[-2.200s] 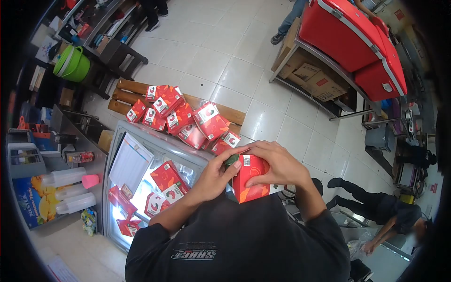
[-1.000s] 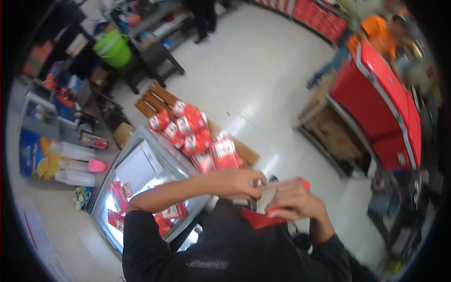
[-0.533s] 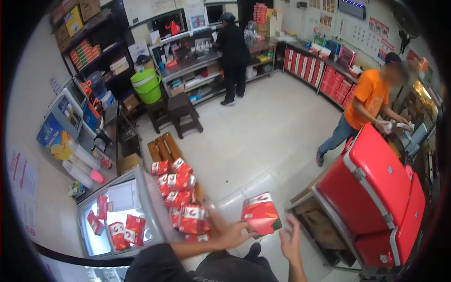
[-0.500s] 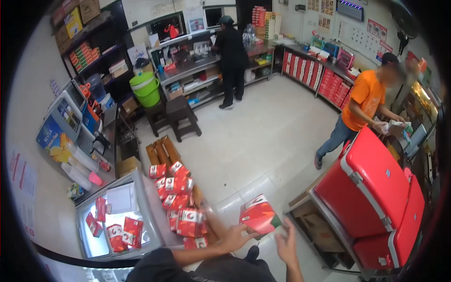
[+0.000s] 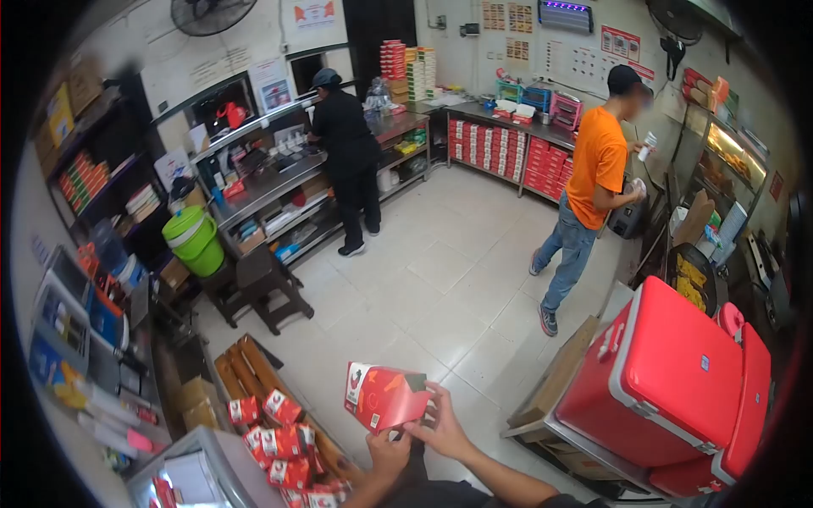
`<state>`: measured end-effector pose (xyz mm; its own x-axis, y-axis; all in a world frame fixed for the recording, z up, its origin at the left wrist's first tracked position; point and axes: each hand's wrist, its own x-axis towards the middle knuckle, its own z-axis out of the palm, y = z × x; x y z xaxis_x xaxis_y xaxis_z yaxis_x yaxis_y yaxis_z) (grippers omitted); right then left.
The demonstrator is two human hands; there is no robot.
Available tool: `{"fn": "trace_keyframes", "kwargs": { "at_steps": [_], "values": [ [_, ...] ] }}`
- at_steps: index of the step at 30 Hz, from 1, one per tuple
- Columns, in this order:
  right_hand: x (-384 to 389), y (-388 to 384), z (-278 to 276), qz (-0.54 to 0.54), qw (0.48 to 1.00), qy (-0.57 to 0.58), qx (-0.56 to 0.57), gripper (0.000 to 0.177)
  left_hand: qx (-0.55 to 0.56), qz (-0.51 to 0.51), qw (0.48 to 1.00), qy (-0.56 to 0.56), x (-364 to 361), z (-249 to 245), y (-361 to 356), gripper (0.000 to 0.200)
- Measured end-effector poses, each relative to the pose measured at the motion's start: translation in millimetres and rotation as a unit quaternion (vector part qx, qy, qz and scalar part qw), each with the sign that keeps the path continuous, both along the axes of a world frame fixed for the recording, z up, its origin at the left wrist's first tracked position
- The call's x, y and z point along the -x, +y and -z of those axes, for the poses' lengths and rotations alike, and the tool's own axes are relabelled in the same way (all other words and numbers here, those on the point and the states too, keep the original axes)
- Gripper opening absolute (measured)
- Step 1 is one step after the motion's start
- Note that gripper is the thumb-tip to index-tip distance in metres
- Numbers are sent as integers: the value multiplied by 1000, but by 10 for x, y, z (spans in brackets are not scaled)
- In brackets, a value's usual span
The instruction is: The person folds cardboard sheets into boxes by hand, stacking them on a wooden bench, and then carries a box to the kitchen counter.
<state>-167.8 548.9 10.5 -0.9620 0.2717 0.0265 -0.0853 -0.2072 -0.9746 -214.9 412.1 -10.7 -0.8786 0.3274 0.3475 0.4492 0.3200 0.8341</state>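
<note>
A red cardboard food box (image 5: 379,396) with a white printed panel is held up in front of me, tilted, its end flaps on the right side. My left hand (image 5: 389,455) pinches its lower edge from below. At the right end my right hand (image 5: 442,425) grips the box, thumb low and fingers on the flap. To the left, a pile of similar red boxes (image 5: 286,442) lies on a glass-topped chest (image 5: 201,450) and the brown bench (image 5: 241,362) beside it.
Large red coolers (image 5: 669,364) stand on a stand at right. A person in an orange shirt (image 5: 597,157) stands beyond them, holding something white. Another person in black (image 5: 345,140) is at the back counter (image 5: 271,188). Dark stools (image 5: 269,275) and a green bucket (image 5: 193,241) stand at left.
My view has lifted and turned. The box has swung round with its printed panel leftward. My right hand, apart from it before, now grips its end. The person in orange has turned and straightened.
</note>
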Motion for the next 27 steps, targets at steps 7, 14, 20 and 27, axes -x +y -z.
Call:
{"fn": "trace_keyframes", "kwargs": {
  "at_steps": [7,14,20,27],
  "values": [
    [1795,532,-76,12,998,63,6,81,-15,78,996,50,1870,-219,556,14],
    [2684,1196,-377,76,992,63,73,93,-73,183,980,-28,2890,-383,1259,25],
    [3593,1679,-219,186,981,41,30,89,-26,142,989,-25,3628,-506,2017,19],
    [4424,2663,7,305,938,42,158,79,75,114,970,202,4578,-695,3199,32]
  ]
}}
